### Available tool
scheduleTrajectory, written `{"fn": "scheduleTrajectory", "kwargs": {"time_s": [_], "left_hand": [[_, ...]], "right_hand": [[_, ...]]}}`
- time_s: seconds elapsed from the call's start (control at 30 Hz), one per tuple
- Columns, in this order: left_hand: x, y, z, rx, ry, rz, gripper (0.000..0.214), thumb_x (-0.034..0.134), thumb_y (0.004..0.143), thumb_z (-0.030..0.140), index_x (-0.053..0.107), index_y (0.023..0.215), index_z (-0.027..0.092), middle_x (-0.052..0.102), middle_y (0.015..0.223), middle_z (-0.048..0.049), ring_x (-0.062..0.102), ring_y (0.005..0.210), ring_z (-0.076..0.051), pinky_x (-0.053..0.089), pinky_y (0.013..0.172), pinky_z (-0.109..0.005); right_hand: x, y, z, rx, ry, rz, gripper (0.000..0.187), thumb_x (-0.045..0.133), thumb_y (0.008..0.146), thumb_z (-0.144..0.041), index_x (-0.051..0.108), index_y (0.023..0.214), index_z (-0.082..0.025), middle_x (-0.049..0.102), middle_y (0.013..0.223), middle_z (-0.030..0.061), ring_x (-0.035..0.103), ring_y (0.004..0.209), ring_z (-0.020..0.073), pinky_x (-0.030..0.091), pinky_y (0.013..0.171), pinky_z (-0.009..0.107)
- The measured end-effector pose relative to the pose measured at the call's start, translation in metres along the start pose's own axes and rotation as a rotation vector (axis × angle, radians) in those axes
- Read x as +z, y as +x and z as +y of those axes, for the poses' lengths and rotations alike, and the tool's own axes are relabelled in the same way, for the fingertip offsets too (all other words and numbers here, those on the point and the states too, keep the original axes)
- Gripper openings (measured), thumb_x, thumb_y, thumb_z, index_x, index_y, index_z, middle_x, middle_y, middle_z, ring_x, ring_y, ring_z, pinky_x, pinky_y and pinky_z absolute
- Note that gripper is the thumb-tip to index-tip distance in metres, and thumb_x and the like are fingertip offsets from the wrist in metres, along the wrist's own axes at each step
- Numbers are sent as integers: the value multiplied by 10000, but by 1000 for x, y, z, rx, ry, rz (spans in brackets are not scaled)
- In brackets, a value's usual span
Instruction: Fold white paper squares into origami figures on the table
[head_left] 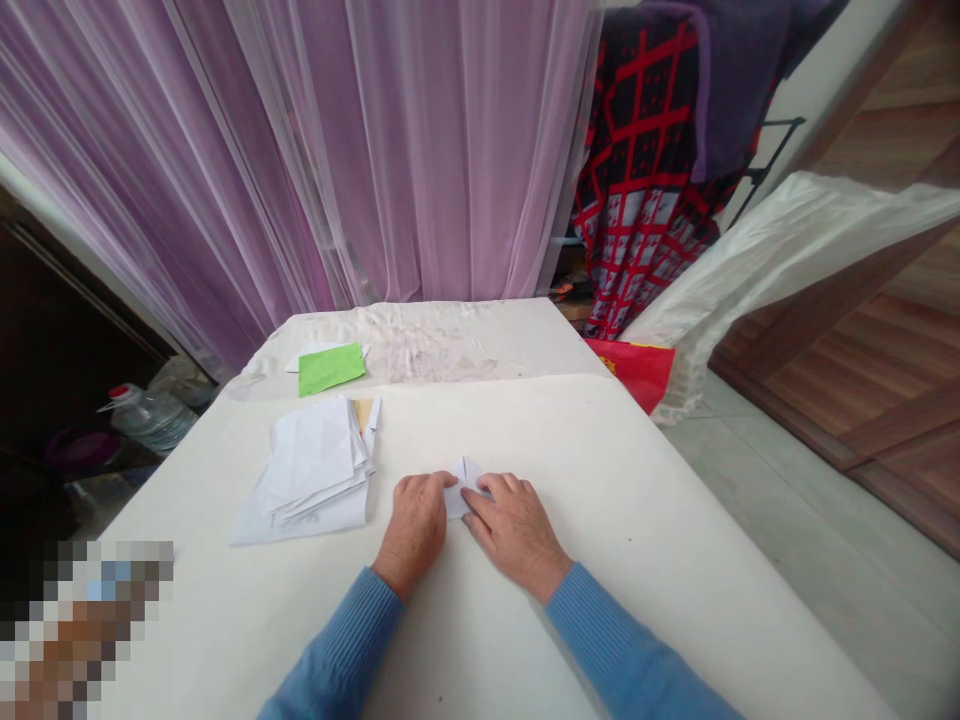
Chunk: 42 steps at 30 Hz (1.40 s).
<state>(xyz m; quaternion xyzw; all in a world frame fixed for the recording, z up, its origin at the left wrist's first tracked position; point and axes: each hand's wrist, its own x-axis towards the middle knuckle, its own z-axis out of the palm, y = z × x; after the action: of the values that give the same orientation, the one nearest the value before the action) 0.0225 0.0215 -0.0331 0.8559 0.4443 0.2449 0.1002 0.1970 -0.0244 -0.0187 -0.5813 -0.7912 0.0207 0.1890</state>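
1. Head view: we look down on the left hand (414,527) and the right hand (516,530), both palm-down and lightly spread on the counter (600,590). Neither is pinching anything.
2. Between the hands, touching both, sits a small folded paper (459,492) with a pointed flap standing out at its far side. The left fingers rest against its left side, and the right fingers lap over its right side.
3. We judge that the hands are placed this way to press the paper flat and keep it from sliding.
4. Just left of the left hand lies a loose stack of folded papers (311,465), probably set there to stay within easy reach.
5. Well ahead of the hands, a green sheet (332,368) lies at the far end of the counter. Ahead and to the right of the right hand, a red bag (634,370) sits past the counter's edge.
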Motion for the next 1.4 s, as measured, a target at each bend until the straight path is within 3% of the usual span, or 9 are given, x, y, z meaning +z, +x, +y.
{"fn": "scheduleTrajectory", "kwargs": {"time_s": [0.67, 1.27, 1.4], "left_hand": [[-2, 35, 1, 23, 92, -98, 346, 385, 852, 39, 588, 1094, 180, 702, 1043, -79, 582, 1058, -221, 381, 924, -428], [-18, -3, -16, 126, 232, -52, 338, 409, 889, 67, 601, 1135, 196, 725, 1026, -70, 609, 1097, -259, 399, 918, -462], [-24, -8, -12, 125, 257, -24, 341, 409, 889, 66, 608, 1128, 205, 730, 994, -68, 605, 1091, -267, 389, 937, -482]], "right_hand": [[4, -2, 1, 5, -17, 8, 254, 530, 932, -356, 625, 1157, -288, 603, 1093, 58, 494, 975, 215, 334, 793, 347], [-1, -2, -1, 23, -15, -19, 235, 551, 922, -341, 635, 1138, -305, 598, 1116, 43, 493, 999, 213, 333, 812, 346], [0, -1, -1, 23, -12, -13, 243, 550, 922, -339, 637, 1146, -303, 603, 1110, 49, 497, 993, 212, 341, 816, 346]]}}
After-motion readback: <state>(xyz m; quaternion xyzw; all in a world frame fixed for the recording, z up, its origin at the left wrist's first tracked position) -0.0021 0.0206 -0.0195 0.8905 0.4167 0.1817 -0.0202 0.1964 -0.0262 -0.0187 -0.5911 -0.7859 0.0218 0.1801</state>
